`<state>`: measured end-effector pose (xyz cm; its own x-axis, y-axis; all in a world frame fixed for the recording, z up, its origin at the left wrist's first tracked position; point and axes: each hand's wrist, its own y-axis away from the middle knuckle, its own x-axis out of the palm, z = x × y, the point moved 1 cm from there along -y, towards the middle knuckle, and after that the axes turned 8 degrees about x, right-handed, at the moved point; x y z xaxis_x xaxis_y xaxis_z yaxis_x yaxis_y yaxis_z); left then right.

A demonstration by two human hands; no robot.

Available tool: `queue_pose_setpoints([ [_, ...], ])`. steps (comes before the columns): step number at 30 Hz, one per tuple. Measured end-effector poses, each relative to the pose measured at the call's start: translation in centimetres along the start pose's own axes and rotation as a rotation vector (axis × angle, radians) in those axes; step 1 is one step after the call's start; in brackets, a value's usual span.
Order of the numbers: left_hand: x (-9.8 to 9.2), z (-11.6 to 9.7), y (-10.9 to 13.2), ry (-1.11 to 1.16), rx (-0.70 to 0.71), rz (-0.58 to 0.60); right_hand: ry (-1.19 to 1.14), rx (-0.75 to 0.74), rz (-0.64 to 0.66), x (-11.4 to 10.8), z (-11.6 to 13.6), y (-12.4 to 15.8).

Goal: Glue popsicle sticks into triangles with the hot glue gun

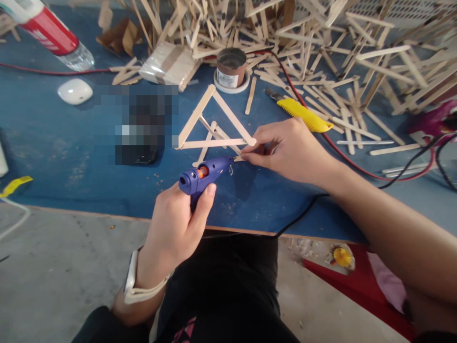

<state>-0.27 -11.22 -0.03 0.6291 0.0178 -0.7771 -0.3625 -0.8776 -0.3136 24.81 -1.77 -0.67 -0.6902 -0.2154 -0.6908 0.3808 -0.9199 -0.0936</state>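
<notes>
My left hand (177,227) is closed around a purple glue gun (207,174), its nozzle pointing right toward a wooden stick. A triangle of popsicle sticks (214,121) lies on the blue table (71,157), with shorter sticks glued inside it. My right hand (291,150) pinches the triangle's lower right corner and a loose stick, right beside the gun's tip. The gun's black cord (303,214) runs off over the table's front edge.
A heap of popsicle-stick frames (339,47) fills the back right. Around it are a yellow cutter knife (303,114), a brown tape roll (231,67), a wrapped stick bundle (169,64), a white oval object (74,90), a bottle (50,33), red wire (53,71) and a blurred dark object (143,128).
</notes>
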Motion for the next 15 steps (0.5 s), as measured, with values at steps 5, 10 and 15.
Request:
queue_pose_setpoints([
  [5,-0.13,-0.05,0.08,0.010,-0.028,0.001,0.023,0.026,0.010,-0.03,0.04,-0.04],
  [10,-0.21,-0.05,0.01,0.013,-0.046,0.012,0.043,0.040,0.022,-0.08,0.13,-0.07],
  [15,-0.20,-0.10,0.11,0.008,-0.020,0.006,0.031,0.045,0.015,-0.09,0.09,-0.05],
])
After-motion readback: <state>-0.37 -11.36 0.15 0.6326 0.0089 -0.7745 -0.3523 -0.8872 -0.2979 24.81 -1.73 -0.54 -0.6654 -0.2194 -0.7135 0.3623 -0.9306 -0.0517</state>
